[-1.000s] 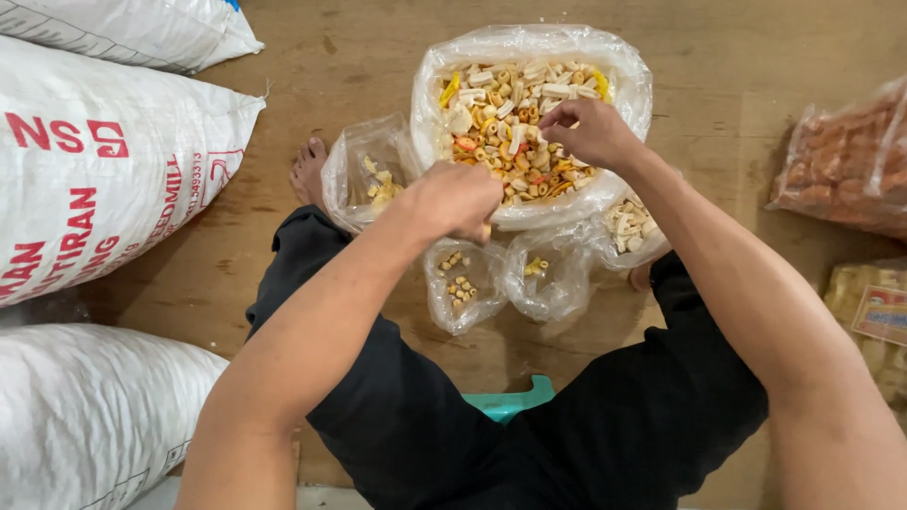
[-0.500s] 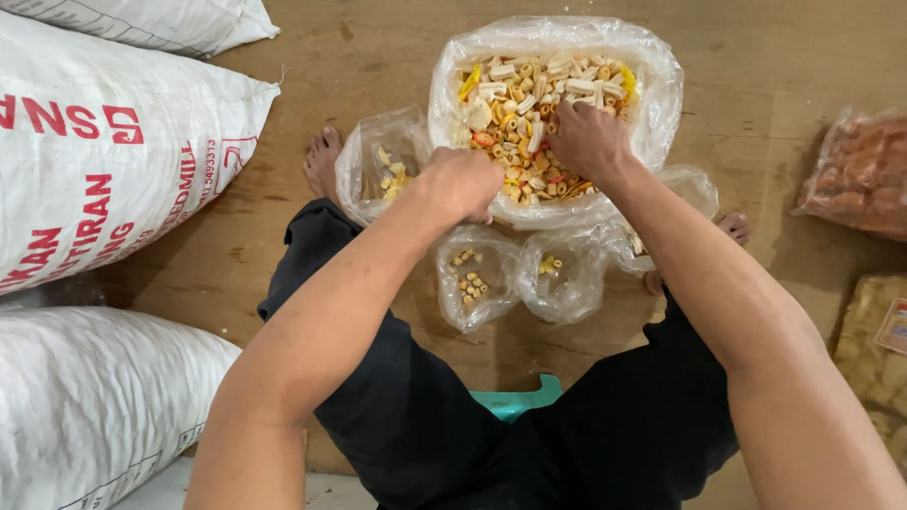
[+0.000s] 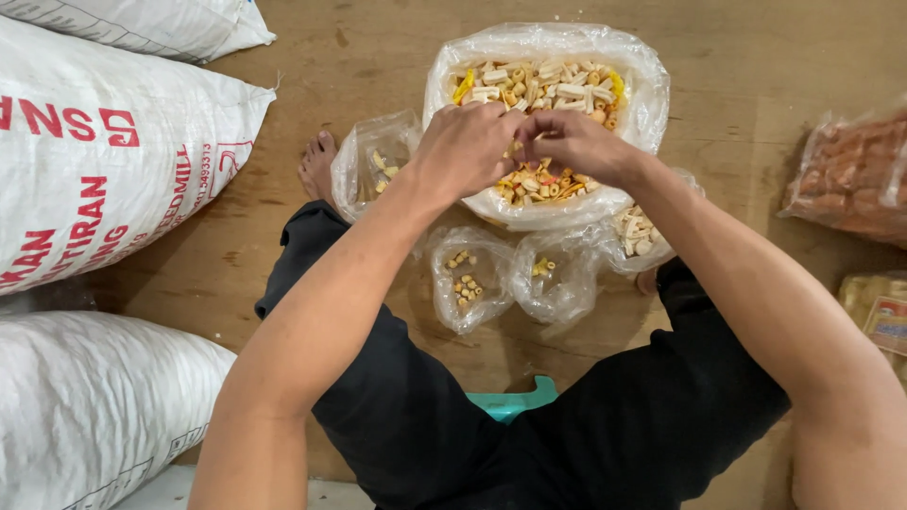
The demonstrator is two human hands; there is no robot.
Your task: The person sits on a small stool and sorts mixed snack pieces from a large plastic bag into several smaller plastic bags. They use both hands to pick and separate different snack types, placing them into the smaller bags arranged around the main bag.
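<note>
Your left hand (image 3: 465, 146) and right hand (image 3: 576, 144) meet, fingers pinched on small pieces, over the big bag of mixed crackers (image 3: 543, 57), handy for the little bags (image 3: 468, 279) below.

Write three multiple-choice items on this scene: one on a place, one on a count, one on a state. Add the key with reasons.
1. Where are both hands?
A. Over the large bag of mixed snack pieces
B. On the white sacks
C. On the teal stool

2. How many small clear bags lie around the large bag?
A. Two
B. Four
C. Six

3. In what state is the large bag?
A. Tied shut
B. Empty
C. Open, rim rolled down

Key: 1 A, the left hand and right hand meet above the large bag. 2 B, four small clear bags each hold a few pieces. 3 C, its mouth gapes and the snack pieces show.
</note>
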